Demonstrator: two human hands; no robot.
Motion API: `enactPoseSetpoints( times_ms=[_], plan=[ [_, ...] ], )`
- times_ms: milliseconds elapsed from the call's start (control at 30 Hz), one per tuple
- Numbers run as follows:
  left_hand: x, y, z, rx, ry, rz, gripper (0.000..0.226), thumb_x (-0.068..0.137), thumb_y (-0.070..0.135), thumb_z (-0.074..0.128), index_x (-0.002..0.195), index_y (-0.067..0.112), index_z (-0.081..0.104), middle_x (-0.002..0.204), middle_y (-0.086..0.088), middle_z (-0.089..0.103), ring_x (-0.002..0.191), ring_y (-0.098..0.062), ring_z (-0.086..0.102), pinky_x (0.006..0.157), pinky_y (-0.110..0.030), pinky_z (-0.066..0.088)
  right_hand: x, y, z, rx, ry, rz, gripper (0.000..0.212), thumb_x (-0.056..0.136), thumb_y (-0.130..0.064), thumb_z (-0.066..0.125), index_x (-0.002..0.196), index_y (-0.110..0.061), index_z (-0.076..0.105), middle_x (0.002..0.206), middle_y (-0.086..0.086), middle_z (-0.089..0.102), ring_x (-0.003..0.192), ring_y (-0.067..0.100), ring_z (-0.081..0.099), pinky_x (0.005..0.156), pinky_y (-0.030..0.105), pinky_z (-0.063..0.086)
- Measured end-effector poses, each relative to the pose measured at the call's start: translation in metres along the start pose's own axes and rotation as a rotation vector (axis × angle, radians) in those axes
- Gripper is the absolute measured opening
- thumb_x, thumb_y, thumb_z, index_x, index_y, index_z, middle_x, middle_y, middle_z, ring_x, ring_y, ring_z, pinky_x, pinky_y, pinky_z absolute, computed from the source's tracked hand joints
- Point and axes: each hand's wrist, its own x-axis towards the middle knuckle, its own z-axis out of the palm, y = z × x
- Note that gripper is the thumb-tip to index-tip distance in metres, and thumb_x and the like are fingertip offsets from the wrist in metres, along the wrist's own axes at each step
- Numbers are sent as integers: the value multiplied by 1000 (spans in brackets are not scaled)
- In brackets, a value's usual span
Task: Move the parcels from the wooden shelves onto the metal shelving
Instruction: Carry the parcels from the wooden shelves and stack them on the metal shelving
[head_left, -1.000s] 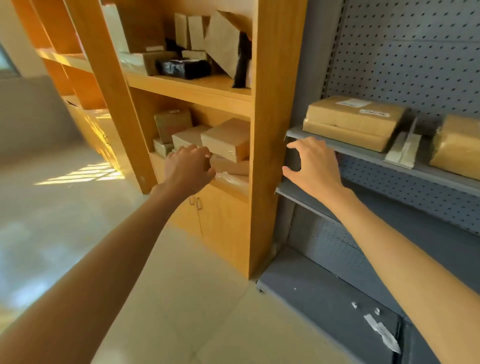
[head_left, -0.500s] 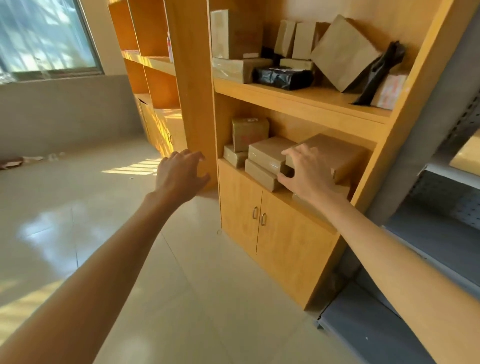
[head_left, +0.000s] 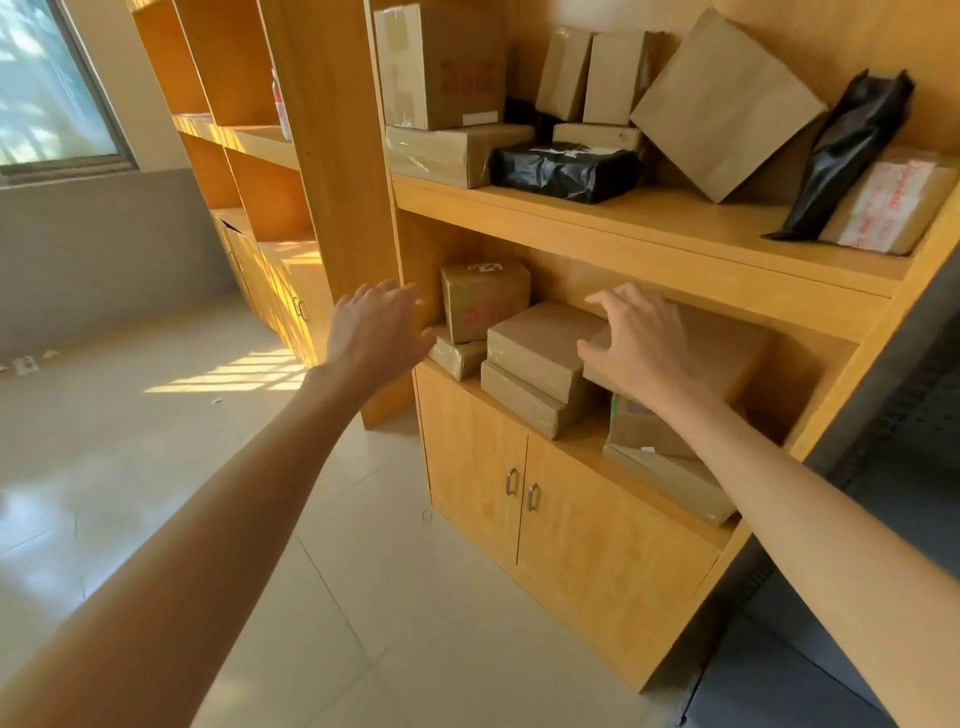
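Note:
The lower wooden shelf (head_left: 587, 439) holds several brown parcels: a taped box (head_left: 485, 299) at the back left, a flat stack (head_left: 535, 351) in the middle, and a larger box (head_left: 727, 353) on the right. My right hand (head_left: 636, 340) reaches in with fingers spread, over the left end of that larger box; contact is unclear. My left hand (head_left: 376, 332) hovers open in front of the shelf's left upright, holding nothing. The upper wooden shelf (head_left: 649, 223) carries more cardboard boxes, a black wrapped parcel (head_left: 566, 169) and a black bag (head_left: 847, 150). The grey metal shelving (head_left: 904, 457) shows at the right edge.
Cabinet doors with metal handles (head_left: 522, 488) close the space under the lower shelf. More wooden shelving (head_left: 234, 135) runs off to the left under a window (head_left: 47, 88). Pale tiled floor (head_left: 363, 597) lies in front.
My view has swung left from the metal shelving to the wooden shelves. My right hand left the metal shelf edge and reached onto the lower wooden shelf; my left hand moved to the shelf's left side.

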Motion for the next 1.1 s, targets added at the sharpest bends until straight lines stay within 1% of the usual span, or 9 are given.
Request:
enactPoseSetpoints(
  times_ms=[133,267,367,533,700,800,900,1033,1100],
  plan=[
    [54,-3,22,-9,9,64,43,91,38,58,129,18,55,129,-5,58,120,-25,52,97,-41,42,39,4,27,0,2,40,50,88,-40,62,132,-18,51,130,5,51,120,23,45,97,36,36],
    [93,-8,56,-26,-30,124,41,92,37,56,130,20,55,131,-4,57,122,-26,50,99,-42,41,58,15,52,-42,-34,103,51,89,-40,61,133,-18,50,131,5,51,120,24,44,94,35,35],
    [123,-9,85,-51,-60,199,41,92,39,57,129,22,56,130,-4,58,120,-25,52,96,-41,43,66,27,67,-93,-57,171,51,89,-40,60,134,-18,49,131,5,51,119,25,44,94,36,35],
    [169,8,125,-110,-128,357,41,92,37,56,129,20,55,129,-5,57,120,-26,51,98,-41,42,67,43,85,-188,-91,322,54,89,-42,61,135,-18,48,131,5,50,119,24,44,96,36,36],
    [208,33,157,-176,-173,551,42,90,34,59,129,20,55,124,-6,60,115,-27,53,95,-40,42,61,47,88,-265,-83,529,55,89,-43,61,136,-17,48,132,6,50,121,25,45,96,35,36],
    [220,44,171,-211,-185,655,37,89,29,60,125,18,59,119,-8,62,111,-30,55,91,-41,43,53,44,91,-303,-61,629,52,88,-38,63,133,-16,51,129,8,51,117,27,46,95,37,37],
    [220,53,187,-260,-191,722,30,87,19,57,115,13,65,111,-10,65,104,-34,57,84,-40,44,41,40,100,-348,-91,690,50,86,-35,65,130,-13,53,125,9,52,113,28,48,96,38,37],
    [213,61,211,-264,-256,792,37,88,30,59,121,14,61,118,-8,63,109,-31,55,88,-39,43,30,39,109,-389,-111,760,48,87,-33,65,129,-12,54,126,10,52,113,29,48,94,38,36],
    [214,64,222,-268,-271,803,37,89,33,58,121,14,61,117,-8,63,109,-31,55,87,-39,44,28,40,113,-377,-107,785,47,87,-32,64,128,-12,55,126,10,52,113,30,48,93,38,37]
  ],
)
